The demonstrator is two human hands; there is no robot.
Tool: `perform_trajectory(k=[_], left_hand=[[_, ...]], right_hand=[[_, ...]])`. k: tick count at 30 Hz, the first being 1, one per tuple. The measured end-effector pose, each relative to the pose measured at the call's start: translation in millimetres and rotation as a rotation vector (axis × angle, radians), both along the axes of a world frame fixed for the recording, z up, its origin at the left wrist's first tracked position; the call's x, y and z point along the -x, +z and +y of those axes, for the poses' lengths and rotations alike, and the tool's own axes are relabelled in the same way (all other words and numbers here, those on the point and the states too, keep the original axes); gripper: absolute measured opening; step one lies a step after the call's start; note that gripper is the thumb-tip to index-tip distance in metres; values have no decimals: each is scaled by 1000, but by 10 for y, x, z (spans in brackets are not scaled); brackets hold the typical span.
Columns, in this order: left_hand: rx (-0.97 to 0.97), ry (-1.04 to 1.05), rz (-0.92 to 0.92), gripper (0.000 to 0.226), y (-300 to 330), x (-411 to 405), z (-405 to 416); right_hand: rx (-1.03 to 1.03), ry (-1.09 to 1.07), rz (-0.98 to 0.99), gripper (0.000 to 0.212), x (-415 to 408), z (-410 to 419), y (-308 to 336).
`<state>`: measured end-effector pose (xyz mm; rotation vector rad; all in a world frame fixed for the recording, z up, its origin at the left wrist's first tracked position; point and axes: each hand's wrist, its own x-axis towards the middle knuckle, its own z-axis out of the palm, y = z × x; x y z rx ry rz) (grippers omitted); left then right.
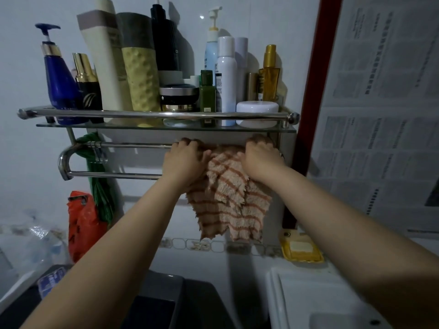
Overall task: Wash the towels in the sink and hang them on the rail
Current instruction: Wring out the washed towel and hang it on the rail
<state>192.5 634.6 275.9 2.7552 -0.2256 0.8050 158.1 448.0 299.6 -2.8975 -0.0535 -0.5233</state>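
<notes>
The left hand (184, 160) curls its fingers over the striped towel (228, 198), its grip pinching the cloth at the rail (118, 145). The right hand (260, 159) grips the towel's other top corner likewise; the towel hangs draped below the shelf (95, 125).

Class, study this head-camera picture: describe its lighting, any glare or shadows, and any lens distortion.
Head view: dim, bluish light; a small glare spot on the wall tile; bottles cast soft shadows on the wall; the wide-angle lens bows the shelf rail and stretches the forearms; the printed sheets at the right are blurred.
</notes>
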Motion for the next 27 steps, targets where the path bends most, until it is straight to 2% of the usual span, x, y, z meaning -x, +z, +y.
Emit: perform_trajectory(k=[3, 6, 8, 9, 11, 13, 14, 16, 18, 19, 20, 21, 23, 27], left_hand=[[33, -79, -82, 37, -87, 239, 66], [109, -312, 64, 38, -68, 393, 60], [142, -336, 183, 44, 1, 435, 12], [150, -314, 249, 50, 35, 421, -17], [175, -277, 398, 63, 109, 363, -72], [217, -272, 536, 73, 187, 299, -114], [221, -276, 586, 74, 218, 275, -125], [165, -270, 622, 71, 225, 208, -124], [128, -263, 642, 66, 172, 130, -102], [146, -271, 684, 61, 141, 98, -92], [167, -293, 727, 54, 119, 74, -78], [174, -329, 750, 45, 113, 63, -63], [200, -347, 623, 28, 96, 27, -1], [347, -58, -63, 23, 20, 9, 126]], right_hand=[[80, 72, -153, 36, 283, -68, -175], [91, 264, -121, 26, 383, -52, -198], [86, 354, -51, 27, 339, -23, -169], [34, 373, -11, 29, 303, -9, -161], [-242, 396, 16, 31, 237, 24, -160], [-491, 403, -114, 36, 193, 38, -151], [-482, 393, -176, 43, 189, 20, -150], [-187, 295, -188, 57, 204, -46, -149], [192, 167, -25, 82, 253, -90, -151], [293, 133, 60, 96, 263, -93, -153], [341, 105, 122, 99, 261, -82, -149], [351, 80, 149, 92, 243, -59, -143], [309, 42, 107, 75, 196, -26, -120], [266, 26, -173, 56, 182, -14, -200]])
